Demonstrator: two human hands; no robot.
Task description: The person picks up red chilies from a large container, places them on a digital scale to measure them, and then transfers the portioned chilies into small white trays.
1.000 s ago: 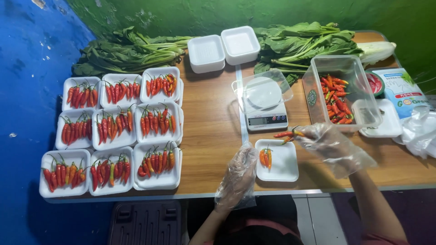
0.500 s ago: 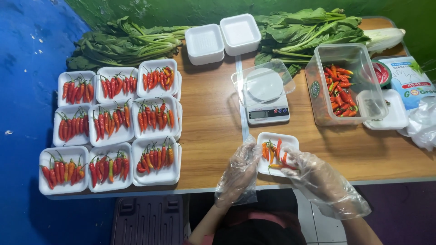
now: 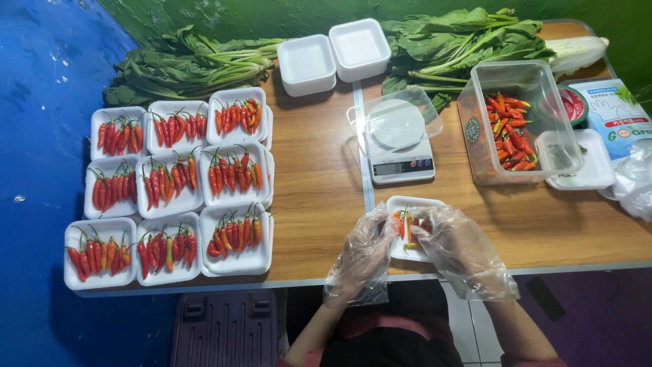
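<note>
A small white foam tray (image 3: 411,202) with a few red and orange chilies (image 3: 405,222) lies at the table's front edge. Both my hands wear loose clear plastic gloves. My left hand (image 3: 363,248) touches the tray's left side and the chilies in it. My right hand (image 3: 454,241) rests over the tray's right half, fingers on the chilies. Behind the tray stands a white digital scale (image 3: 401,146) with a clear lid on top. To its right a clear plastic tub (image 3: 517,122) holds loose chilies.
Several filled chili trays (image 3: 173,183) sit in rows at the left. Two empty foam trays (image 3: 333,56) stand at the back, with leafy greens (image 3: 190,64) on either side. A glove box (image 3: 614,112) and plastic bag (image 3: 635,180) are at the right. Below is a ribbed stool (image 3: 224,333).
My right hand came back from the right with chilies and set them in the front tray. Both hands now rest over that tray. The view shifted slightly.
</note>
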